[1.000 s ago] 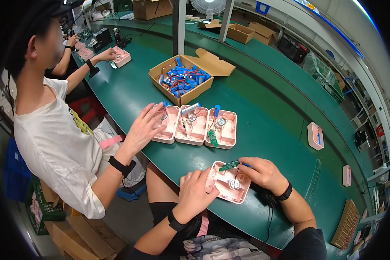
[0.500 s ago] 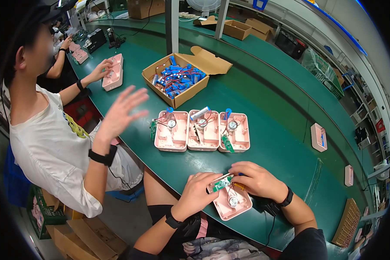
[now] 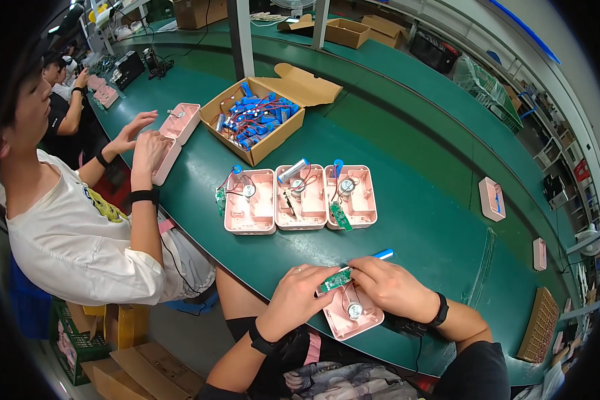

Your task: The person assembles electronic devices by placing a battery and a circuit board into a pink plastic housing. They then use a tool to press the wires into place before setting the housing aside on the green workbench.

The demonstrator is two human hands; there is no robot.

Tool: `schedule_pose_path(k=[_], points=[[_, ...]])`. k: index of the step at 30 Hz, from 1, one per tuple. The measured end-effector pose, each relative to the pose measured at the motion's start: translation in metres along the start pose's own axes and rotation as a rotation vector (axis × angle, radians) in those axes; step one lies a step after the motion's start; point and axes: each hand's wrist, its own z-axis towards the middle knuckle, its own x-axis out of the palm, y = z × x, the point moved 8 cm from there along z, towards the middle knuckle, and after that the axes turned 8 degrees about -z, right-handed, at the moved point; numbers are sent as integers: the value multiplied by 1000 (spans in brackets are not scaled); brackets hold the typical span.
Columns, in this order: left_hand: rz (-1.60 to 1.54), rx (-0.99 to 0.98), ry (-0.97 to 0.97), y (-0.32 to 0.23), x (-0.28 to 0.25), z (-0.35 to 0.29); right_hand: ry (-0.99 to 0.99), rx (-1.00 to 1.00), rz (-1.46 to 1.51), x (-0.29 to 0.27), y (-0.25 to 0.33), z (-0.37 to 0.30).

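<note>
In front of me a pink plastic housing (image 3: 340, 328) lies at the table's near edge, with a round silver speaker (image 3: 355, 311) wired inside it. A green circuit board (image 3: 335, 281) is held over its far end. My left hand (image 3: 299, 293) is closed on the board's left end, thumb and fingers pinching it. At the board's right end, the fingers of my right hand (image 3: 399, 288) are pressed together, partly hiding thin wires; what exactly they pinch is hidden. Just beyond those fingers a blue cylindrical battery (image 3: 383, 254) sticks out.
Three pink housings (image 3: 250, 223) with speakers, boards and batteries stand in a row ahead. Behind them is an open cardboard box (image 3: 253, 152) of blue wired batteries. At left a co-worker (image 3: 80, 233) handles pink shells (image 3: 182, 123). More housings (image 3: 492, 200) sit at far right.
My right hand has shifted slightly at the board, and the blue battery now shows beyond it. The co-worker's raised hand has come down to pink shells. The whole view has shifted a little.
</note>
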Motion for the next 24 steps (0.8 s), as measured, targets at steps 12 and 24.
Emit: schedule_pose_path(k=[12, 24], points=[[28, -4, 7, -10, 3, -3, -63, 29, 89, 11, -9, -2], [182, 80, 46, -13, 8, -2, -70, 90, 80, 15, -13, -2]])
